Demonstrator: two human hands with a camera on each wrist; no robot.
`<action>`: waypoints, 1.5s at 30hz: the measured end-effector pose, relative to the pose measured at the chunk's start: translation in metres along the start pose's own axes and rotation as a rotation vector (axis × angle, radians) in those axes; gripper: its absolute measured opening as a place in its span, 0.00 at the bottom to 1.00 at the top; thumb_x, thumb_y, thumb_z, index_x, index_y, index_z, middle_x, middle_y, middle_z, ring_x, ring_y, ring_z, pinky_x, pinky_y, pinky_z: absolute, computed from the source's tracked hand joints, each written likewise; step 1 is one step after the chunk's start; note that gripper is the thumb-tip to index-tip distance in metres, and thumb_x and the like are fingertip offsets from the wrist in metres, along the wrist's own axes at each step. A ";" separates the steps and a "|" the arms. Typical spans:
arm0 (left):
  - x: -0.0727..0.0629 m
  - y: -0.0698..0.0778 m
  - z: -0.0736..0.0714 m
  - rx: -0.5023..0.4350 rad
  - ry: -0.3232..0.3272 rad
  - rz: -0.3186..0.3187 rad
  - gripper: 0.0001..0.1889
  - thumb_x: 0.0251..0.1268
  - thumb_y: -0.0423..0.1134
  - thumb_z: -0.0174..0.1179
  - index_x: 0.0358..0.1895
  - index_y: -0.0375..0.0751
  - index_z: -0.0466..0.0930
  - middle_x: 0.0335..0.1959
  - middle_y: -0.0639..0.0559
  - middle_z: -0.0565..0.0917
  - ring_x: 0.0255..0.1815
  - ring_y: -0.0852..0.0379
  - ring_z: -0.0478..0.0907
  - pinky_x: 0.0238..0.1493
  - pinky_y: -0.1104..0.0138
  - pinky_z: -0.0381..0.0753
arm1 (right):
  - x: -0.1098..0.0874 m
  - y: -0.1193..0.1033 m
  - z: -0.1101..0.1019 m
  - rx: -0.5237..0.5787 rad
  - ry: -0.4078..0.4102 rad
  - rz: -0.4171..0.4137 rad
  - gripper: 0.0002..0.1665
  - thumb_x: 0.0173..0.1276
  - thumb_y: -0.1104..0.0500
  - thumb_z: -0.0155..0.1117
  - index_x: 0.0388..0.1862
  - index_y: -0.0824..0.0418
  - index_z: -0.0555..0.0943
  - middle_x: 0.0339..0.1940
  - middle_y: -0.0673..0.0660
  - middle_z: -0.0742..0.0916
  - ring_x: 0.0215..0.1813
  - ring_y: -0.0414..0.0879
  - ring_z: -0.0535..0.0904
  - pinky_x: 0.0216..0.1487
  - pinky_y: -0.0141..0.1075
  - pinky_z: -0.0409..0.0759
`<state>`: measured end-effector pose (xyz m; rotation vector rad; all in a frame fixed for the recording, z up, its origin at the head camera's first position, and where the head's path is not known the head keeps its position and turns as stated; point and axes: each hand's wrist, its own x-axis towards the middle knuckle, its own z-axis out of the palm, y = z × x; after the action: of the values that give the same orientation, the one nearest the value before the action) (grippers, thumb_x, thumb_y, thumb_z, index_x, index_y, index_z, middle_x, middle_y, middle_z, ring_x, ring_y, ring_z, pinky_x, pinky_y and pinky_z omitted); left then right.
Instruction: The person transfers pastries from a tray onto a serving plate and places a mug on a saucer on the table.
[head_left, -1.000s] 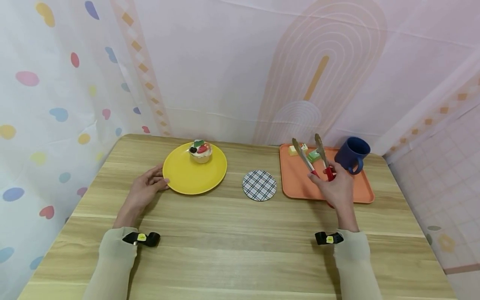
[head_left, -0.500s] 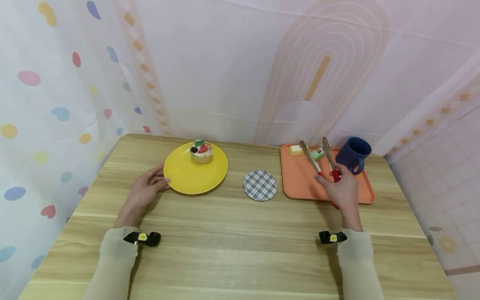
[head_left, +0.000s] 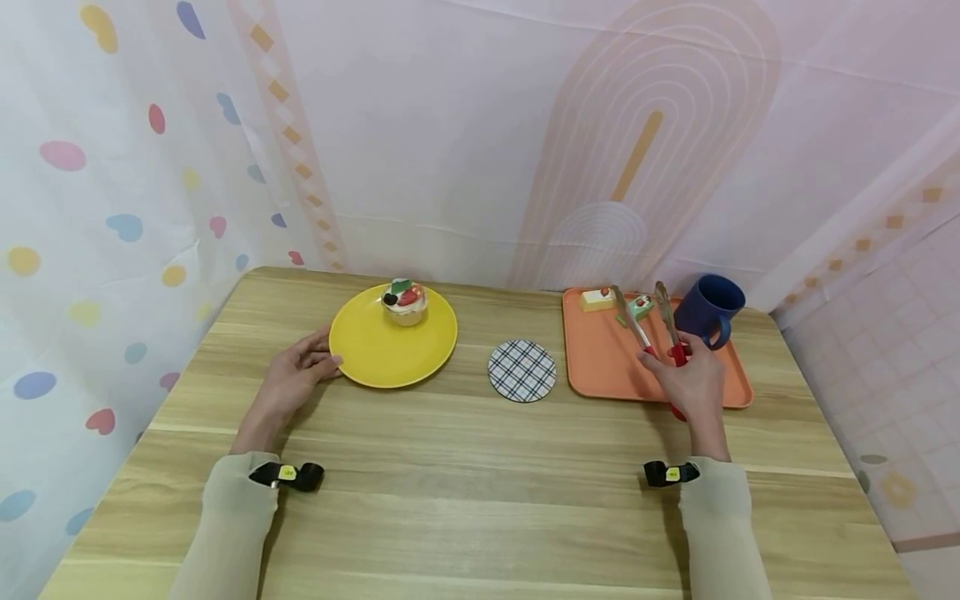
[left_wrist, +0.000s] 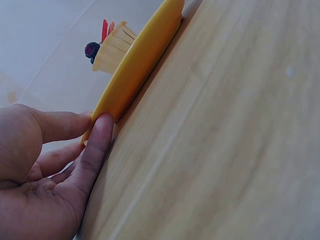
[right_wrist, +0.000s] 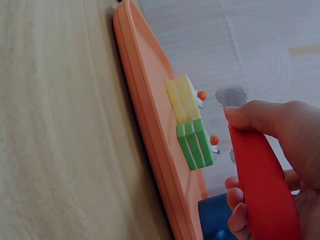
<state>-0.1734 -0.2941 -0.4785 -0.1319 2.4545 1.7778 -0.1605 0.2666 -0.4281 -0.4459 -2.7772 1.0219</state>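
Item: yellow plate (head_left: 390, 358), set toward the far left of the tabletop (head_left: 465, 492); left hand (head_left: 292, 379) pinches its left rim between thumb and finger.

Item: cupcake (head_left: 405, 306), standing on the plate close to its far rim (berries and a green leaf on top), the nearer stretch of yellow showing bare.

Item: tongs (right_wrist: 265, 180), red-handled; right hand (head_left: 693, 375) grips them, metal arms spread, tips raised over the far half of the tray.

Item: green cake slice (right_wrist: 195, 145), on the tray, lying between the tong arms as seen from the head and apart from the tips.

Item: yellow cake slice (right_wrist: 182, 100), just beside the green one, near the tray's far left corner.

Item: blue mug (head_left: 697, 308), at the tray's far right corner, just beside the right tong arm, little room between.

Item: orange tray (head_left: 600, 362), low-lipped, its far edge near the patterned backdrop (head_left: 450, 125); bare orange shows toward its near left corner.

Item: plaid coaster (head_left: 522, 371), between plate and tray, strips of wood either side, the narrower toward the tray.
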 end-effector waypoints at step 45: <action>0.000 0.000 0.001 0.001 0.006 0.000 0.35 0.78 0.38 0.58 0.82 0.41 0.55 0.66 0.36 0.71 0.46 0.75 0.78 0.51 0.77 0.88 | 0.017 0.026 0.005 -0.103 -0.062 -0.046 0.42 0.64 0.40 0.73 0.65 0.69 0.76 0.32 0.60 0.78 0.41 0.56 0.74 0.32 0.36 0.66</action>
<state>-0.1731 -0.2932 -0.4783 -0.1382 2.4591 1.7791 -0.1723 0.2883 -0.4486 -0.3672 -2.8907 0.9015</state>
